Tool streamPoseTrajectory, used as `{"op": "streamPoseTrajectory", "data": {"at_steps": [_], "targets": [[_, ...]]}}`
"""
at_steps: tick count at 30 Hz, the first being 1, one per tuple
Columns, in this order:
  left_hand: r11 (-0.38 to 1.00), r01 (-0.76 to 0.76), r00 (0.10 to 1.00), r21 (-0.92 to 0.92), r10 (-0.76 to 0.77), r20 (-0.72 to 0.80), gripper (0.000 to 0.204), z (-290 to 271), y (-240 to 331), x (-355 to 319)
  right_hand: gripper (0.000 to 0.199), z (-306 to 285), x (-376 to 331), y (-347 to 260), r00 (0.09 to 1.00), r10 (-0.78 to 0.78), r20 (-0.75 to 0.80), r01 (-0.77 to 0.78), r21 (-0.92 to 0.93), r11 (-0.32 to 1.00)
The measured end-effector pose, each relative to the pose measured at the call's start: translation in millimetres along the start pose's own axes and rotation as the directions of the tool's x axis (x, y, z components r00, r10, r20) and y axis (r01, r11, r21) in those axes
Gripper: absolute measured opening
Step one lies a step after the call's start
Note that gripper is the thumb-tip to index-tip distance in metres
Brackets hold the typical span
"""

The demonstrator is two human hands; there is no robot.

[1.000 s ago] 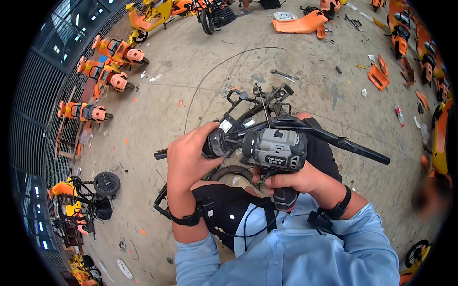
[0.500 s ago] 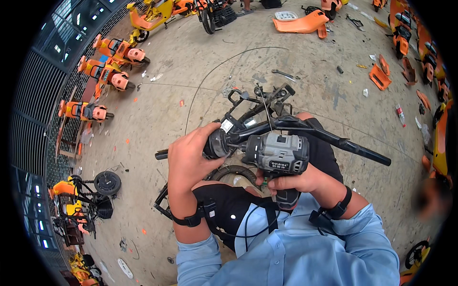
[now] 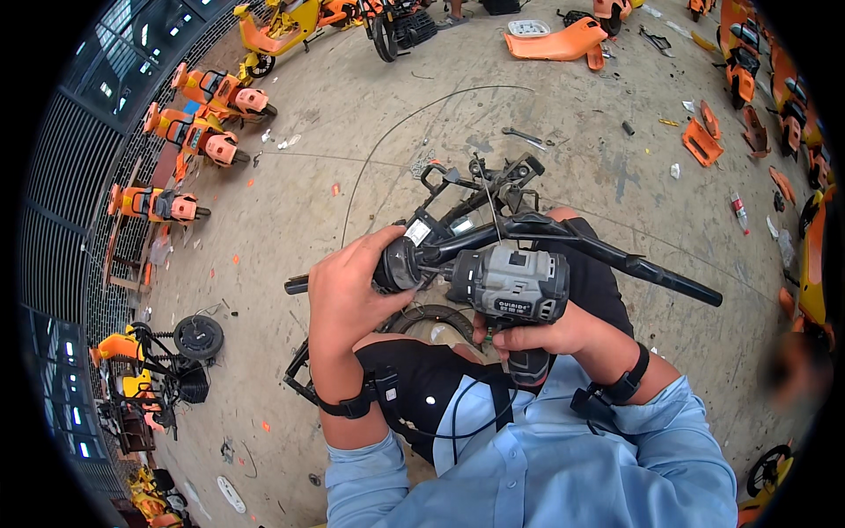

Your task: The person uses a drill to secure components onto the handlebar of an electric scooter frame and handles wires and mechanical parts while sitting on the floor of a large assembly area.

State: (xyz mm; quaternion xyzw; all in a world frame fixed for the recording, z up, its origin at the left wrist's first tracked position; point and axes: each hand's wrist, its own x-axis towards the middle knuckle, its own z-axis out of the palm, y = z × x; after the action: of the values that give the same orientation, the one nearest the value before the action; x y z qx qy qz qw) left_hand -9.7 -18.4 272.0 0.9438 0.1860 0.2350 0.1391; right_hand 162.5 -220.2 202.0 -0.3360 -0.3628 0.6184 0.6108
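My right hand grips the handle of a grey and black cordless power driver, its nose pointing left. My left hand is wrapped round a black round part, perhaps a headlight or horn housing. The driver's bit reaches up to this part; the exact contact point is too small to make out. Just beyond both hands lies a black handlebar joined to a stripped scooter frame. A black tyre shows below, between my legs, partly hidden by my hands.
A long thin cable arcs over the concrete floor ahead, near a wrench. Orange body panels lie far ahead and at right. Orange scooters stand along the left wall, and more line the right side. A loose wheel sits at left.
Almost nothing differs. The driver has tilted very slightly in my right hand, while my left hand keeps its place on the round part.
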Motion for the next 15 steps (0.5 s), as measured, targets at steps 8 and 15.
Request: {"op": "streamPoseTrajectory", "data": {"at_steps": [8,15], "targets": [[1.0,-0.002,1.0,0.001,0.002,-0.013,0.063,1,0,-1,0.037,-3,-3,6,0.994,-0.085,-0.073,0.061,-0.284,0.957],[1.0,0.007,1.0,0.004,-0.007,-0.002,0.061,1,3,2,0.034,26,-8,0,0.957,-0.281,-0.071,0.11,-0.808,0.578]]}}
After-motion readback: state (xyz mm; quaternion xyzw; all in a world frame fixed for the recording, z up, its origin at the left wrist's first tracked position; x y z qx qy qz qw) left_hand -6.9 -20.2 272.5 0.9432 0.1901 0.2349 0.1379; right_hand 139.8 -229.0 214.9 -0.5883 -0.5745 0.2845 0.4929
